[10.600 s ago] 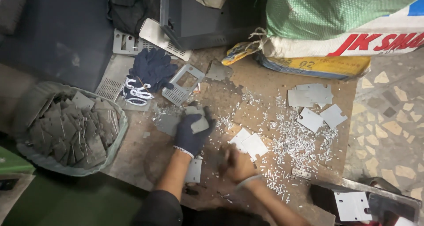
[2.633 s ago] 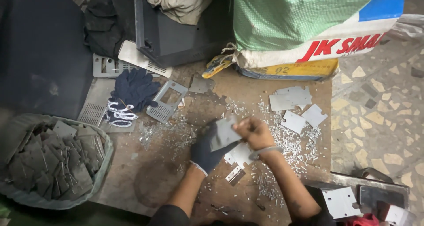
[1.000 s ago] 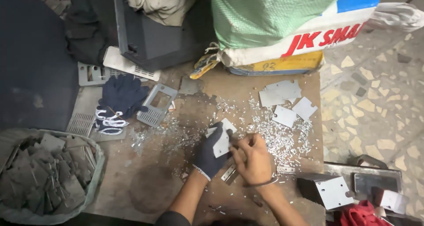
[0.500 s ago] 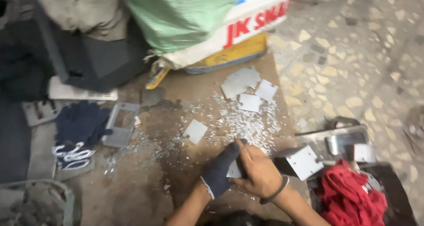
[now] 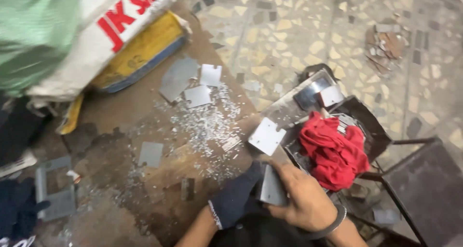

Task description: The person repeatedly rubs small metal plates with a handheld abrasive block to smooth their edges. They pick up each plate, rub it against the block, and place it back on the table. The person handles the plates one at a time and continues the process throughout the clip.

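Terrazzo floor (image 5: 308, 30) on the right, worn brown work board (image 5: 144, 131) laid over it on the left. Big green-and-white sack (image 5: 72, 30) top left, resting on a yellow bag (image 5: 140, 49). Red cloth (image 5: 333, 150) sits in a dark metal tray (image 5: 371, 131) right of the board. Loose grey metal plates (image 5: 193, 83) lie near the sack, one more notched plate (image 5: 266, 136) just beside the tray. Silvery metal shavings (image 5: 207, 126) scattered mid-board. Left hand (image 5: 236, 198) in a dark glove, right hand (image 5: 301, 198) bare with a wrist bangle. Both hands' fingers closed on a small grey metal plate (image 5: 272, 186), held upright between them at bottom centre, just above the board edge.
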